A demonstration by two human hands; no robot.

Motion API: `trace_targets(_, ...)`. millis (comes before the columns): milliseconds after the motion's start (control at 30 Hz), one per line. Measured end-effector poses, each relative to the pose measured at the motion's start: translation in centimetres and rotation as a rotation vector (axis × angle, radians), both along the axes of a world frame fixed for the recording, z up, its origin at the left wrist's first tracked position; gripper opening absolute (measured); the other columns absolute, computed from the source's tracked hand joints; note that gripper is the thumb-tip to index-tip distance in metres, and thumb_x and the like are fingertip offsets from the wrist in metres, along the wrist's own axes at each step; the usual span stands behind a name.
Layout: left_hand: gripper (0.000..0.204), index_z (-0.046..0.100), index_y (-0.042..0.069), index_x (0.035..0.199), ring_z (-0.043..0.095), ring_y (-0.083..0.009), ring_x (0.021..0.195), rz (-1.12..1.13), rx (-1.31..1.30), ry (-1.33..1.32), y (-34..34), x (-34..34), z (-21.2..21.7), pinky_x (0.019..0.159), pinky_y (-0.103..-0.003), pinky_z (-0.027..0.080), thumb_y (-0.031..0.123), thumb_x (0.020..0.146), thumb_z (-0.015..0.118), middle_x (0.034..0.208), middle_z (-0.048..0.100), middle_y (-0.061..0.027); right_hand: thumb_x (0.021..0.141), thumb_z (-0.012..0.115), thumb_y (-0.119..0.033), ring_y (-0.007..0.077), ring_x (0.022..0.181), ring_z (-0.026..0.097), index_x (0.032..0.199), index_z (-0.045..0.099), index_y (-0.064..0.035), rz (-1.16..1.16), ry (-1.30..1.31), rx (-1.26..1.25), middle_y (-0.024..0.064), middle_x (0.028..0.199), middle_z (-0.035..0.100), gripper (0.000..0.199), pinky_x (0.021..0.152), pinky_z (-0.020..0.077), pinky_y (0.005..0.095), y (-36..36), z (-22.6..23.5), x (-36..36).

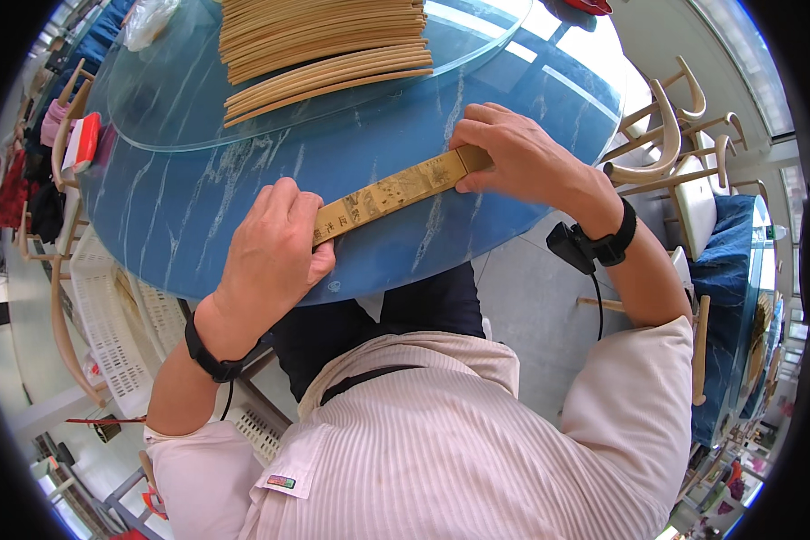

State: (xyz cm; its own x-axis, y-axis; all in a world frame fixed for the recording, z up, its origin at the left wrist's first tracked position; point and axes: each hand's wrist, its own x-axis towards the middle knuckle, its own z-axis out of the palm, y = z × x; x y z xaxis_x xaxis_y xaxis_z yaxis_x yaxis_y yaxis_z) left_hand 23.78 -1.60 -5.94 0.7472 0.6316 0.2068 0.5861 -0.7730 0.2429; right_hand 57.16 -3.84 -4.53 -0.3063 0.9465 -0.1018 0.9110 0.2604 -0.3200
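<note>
A long, narrow gold box (389, 195) with printed pictures and lettering is held slantwise above the blue table's near edge. My left hand (274, 238) is closed round its lower left end. On the upper right end, where a seam marks off a short plain section, my right hand (517, 153) grips it between thumb and fingers. Both ends of the box are partly hidden by my hands. Beyond it, many slim wooden sticks like chopsticks (324, 45) lie side by side on the glass turntable (171, 130).
Blue marble-patterned table (189, 207) with a curved edge in front of me. A clear plastic bag (150, 22) lies at the far left. White perforated crates (108, 315) stand at lower left. Wooden chairs (666, 135) and another blue-covered table (724, 252) are on the right.
</note>
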Motion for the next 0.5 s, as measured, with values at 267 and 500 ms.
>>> trace_targets(267,0.033,0.060,0.003,0.101,0.061,-0.0328,0.089,-0.083,-0.133,0.038,-0.1,0.1,1.7,0.081,-0.044,0.056,0.006,0.074,0.079,0.098,0.056,-0.0115,0.082,0.087,-0.023,0.0255,0.101,0.062,0.103,0.067,-0.0090,0.044,0.043,0.244,0.0071,0.099,0.062,0.032,0.085,0.0566,0.0375,-5.7,-2.0,-1.0)
trace_targets(500,0.043,0.066,0.005,0.112,0.066,-0.0308,0.080,-0.134,-0.035,0.068,-0.7,-1.3,0.9,0.069,-0.038,0.055,0.001,0.072,0.082,0.095,0.061,-0.0089,0.083,0.088,-0.023,0.0264,0.095,0.062,0.105,0.068,-0.0072,-0.020,0.013,0.256,0.0076,0.098,0.061,0.033,0.082,0.0558,0.0382,-8.4,-2.1,-2.3)
